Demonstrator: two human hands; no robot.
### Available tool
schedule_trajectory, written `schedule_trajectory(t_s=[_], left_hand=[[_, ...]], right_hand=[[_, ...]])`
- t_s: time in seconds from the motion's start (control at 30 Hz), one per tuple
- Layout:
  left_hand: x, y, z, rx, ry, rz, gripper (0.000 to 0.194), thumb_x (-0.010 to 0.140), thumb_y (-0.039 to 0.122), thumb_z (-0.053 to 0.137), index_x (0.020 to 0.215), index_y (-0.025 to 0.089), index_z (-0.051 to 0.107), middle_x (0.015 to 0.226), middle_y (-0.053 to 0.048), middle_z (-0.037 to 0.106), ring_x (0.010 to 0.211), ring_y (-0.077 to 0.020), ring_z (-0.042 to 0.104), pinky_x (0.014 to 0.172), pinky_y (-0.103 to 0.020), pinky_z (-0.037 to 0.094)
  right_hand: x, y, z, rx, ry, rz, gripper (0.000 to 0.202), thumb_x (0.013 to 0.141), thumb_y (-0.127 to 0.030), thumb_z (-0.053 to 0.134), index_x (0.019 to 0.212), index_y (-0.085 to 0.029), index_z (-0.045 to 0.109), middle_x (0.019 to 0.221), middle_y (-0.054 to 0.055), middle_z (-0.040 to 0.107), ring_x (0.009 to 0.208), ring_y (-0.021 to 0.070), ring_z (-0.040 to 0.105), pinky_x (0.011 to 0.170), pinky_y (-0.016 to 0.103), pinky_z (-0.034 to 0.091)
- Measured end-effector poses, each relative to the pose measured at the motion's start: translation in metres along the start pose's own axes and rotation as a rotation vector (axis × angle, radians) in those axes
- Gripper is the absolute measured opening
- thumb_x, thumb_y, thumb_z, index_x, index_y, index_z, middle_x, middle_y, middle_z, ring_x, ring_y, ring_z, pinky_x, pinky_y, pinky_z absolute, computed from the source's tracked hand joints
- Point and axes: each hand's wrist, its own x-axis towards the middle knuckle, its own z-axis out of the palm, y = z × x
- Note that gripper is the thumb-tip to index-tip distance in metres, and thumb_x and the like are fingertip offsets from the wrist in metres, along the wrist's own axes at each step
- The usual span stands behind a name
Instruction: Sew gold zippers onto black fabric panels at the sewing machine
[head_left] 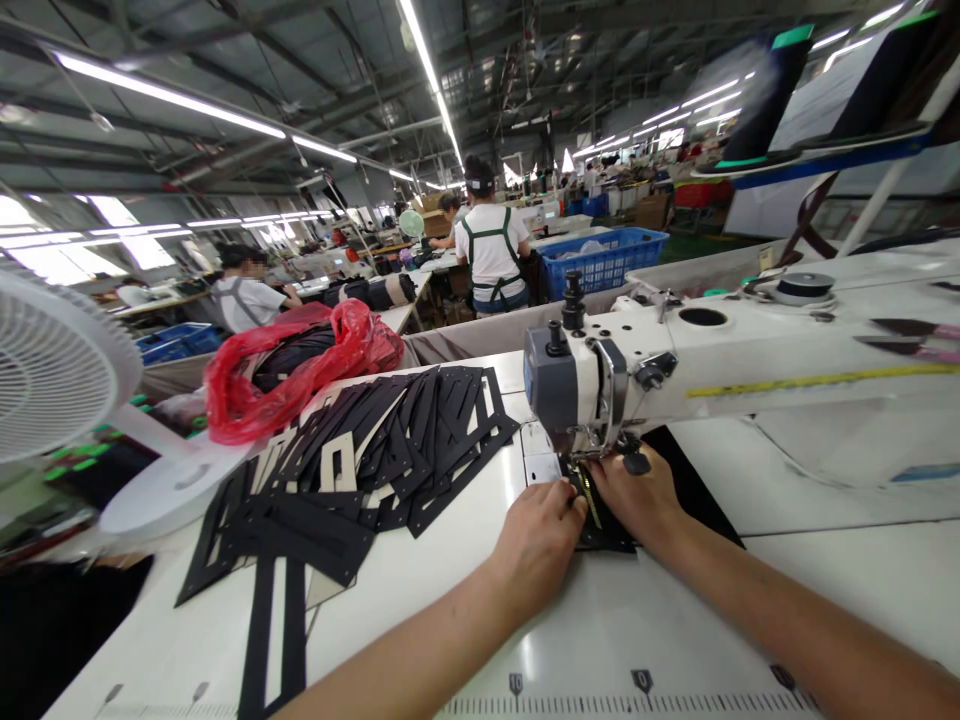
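A white sewing machine (637, 350) stands over the work, its needle area low at the head's left end. Beneath it lies a black fabric piece (697, 490) with a gold-toothed zipper (589, 496) running toward me. My left hand (541, 535) is closed at the left edge of the zipper, fingers curled and pressed onto the black piece. On the other side, my right hand (637, 495) is closed on the fabric just right of the zipper, its fingertips close to the presser foot and partly hidden by the machine.
Many black cut pieces (397, 440) with slots lie piled on the white table (465, 640) to the left. Behind them sits a red plastic bag (232, 390). A white fan (60, 360) stands at far left. Thread cones (772, 100) are at upper right; people work beyond, near a blue basket (600, 262).
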Motion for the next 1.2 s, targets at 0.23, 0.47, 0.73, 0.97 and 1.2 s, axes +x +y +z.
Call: schedule_trajectory(t_s=[0.23,0.47,0.73,0.97,1.2], left_hand=[[-0.010,-0.003,0.001,-0.107,-0.009,0.054,0.021,0.090,0.015,0.043,0.103,0.011,0.058,0.103,-0.012,0.062,0.102,-0.0229,0.058,0.088,-0.037,0.050],[-0.002,-0.008,-0.025,-0.214,-0.194,-0.063,0.037,0.072,0.009,0.057,0.109,0.016,0.056,0.105,-0.007,0.063,0.097,-0.0211,0.059,0.086,-0.035,0.047],[0.023,-0.007,-0.020,-0.054,-0.180,-0.296,0.026,0.084,0.040,0.056,0.077,0.016,0.063,0.071,-0.005,0.066,0.069,-0.0212,0.062,0.066,-0.031,0.048],[-0.005,0.016,-0.003,0.037,-0.040,-0.033,0.016,0.086,0.010,0.047,0.089,0.012,0.062,0.089,-0.008,0.064,0.083,-0.0189,0.062,0.087,-0.035,0.048],[-0.002,0.011,0.000,0.057,0.023,0.020,0.017,0.087,0.011,0.044,0.085,0.012,0.061,0.081,-0.007,0.060,0.077,-0.0184,0.060,0.084,-0.035,0.051]], right_hand=[[-0.051,0.008,-0.033,0.141,-0.015,-0.401,0.034,0.090,-0.030,0.045,0.115,-0.012,0.058,0.121,0.012,0.058,0.111,0.0223,0.054,0.094,0.037,0.044],[-0.038,0.010,-0.052,0.280,-0.240,-0.427,0.029,0.088,-0.017,0.042,0.105,-0.013,0.065,0.107,0.010,0.066,0.099,0.0224,0.061,0.086,0.036,0.049],[0.009,0.009,-0.073,0.314,-0.394,-0.282,0.021,0.085,-0.022,0.050,0.078,-0.020,0.070,0.077,0.002,0.070,0.071,0.0180,0.065,0.062,0.027,0.050],[-0.072,-0.004,-0.034,0.001,0.133,-0.506,0.033,0.082,-0.005,0.042,0.107,-0.004,0.064,0.112,0.016,0.063,0.102,0.0250,0.060,0.086,0.036,0.051],[-0.065,-0.002,-0.027,-0.037,0.183,-0.517,0.038,0.081,0.001,0.036,0.103,-0.005,0.066,0.108,0.015,0.065,0.098,0.0230,0.062,0.083,0.034,0.054]])
